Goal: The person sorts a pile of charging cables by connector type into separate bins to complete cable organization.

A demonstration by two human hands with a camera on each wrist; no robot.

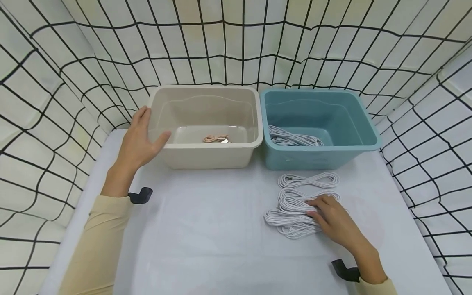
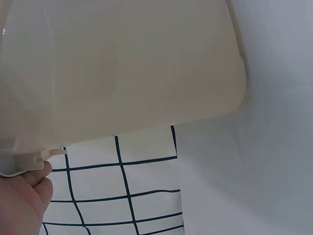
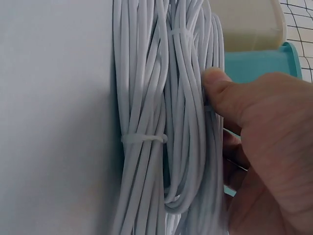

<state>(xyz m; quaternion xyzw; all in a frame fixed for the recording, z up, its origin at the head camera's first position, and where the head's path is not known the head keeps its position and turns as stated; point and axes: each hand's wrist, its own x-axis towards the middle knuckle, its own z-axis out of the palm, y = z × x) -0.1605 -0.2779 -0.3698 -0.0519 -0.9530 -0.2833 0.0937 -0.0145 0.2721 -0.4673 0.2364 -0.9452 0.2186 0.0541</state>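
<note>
Sorting partly done, by the look of things: one pink cable (image 1: 216,139) already in the beige bin (image 1: 206,155), a few white cables (image 1: 293,139) in the teal bin (image 1: 321,157), several white coils (image 1: 300,200) left on the table (image 1: 206,237) in front of the teal bin. Roughly midway, then, with the whole pile on the table yet to go.

Right hand (image 1: 333,219) laid on the near coils, thumb (image 3: 222,93) pressed to the strands in the wrist view, fingers curled at the bundle's far side; seemingly gripping one coil, not lifted. Coils bound with white ties (image 3: 144,138), lying side by side and touching.

Left hand (image 1: 138,141) set against the beige bin's left corner, fingers straight along the outer wall, thumb over the rim; steadying rather than clasping.

Bins touching each other at the table's back edge. White cloth with a black grid (image 1: 236,45) hung close around on three sides. Black wrist straps (image 1: 141,195) on both arms. Nothing between pile and teal bin apart from the bin's front wall, to be cleared by lifting.
</note>
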